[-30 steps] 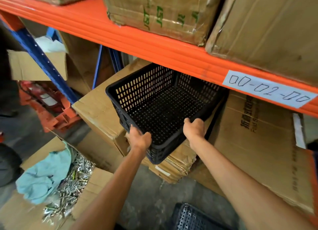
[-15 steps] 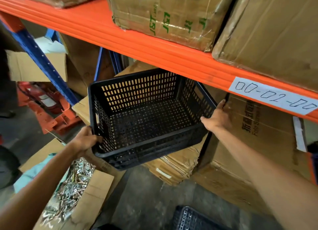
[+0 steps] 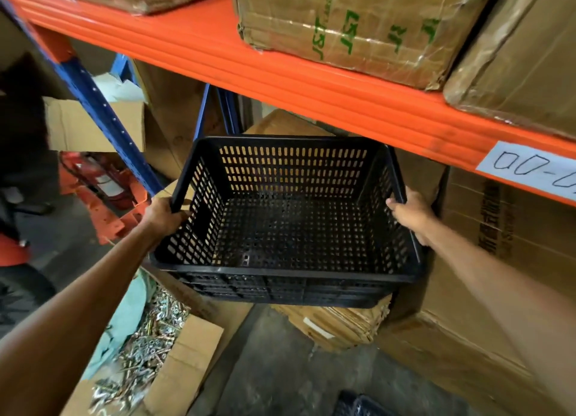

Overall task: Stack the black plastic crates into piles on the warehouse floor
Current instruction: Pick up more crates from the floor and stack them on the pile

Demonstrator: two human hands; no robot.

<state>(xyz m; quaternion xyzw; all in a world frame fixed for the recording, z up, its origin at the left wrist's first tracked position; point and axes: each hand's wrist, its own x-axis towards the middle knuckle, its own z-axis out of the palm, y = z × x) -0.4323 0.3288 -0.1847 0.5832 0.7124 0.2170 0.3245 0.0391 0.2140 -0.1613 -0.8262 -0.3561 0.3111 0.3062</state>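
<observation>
A black perforated plastic crate [image 3: 290, 225] hangs in the air in front of me, below the orange shelf beam, its open top tilted toward me. My left hand [image 3: 163, 216] grips its left rim, and my right hand [image 3: 411, 213] grips its right rim. The crate is empty. The corner of a second black crate [image 3: 358, 406] shows on the floor at the bottom edge, mostly cut off.
An orange shelf beam [image 3: 311, 85] with cardboard boxes [image 3: 358, 26] runs just above the crate. A blue upright [image 3: 103, 110] stands at left. Large cartons [image 3: 498, 275] fill the right. An open box of screws [image 3: 140, 353] with a teal cloth lies lower left. Grey concrete floor [image 3: 274, 369] lies below.
The crate came out from under the shelf and turned square to me. My hands moved from its near edge to its left and right rims.
</observation>
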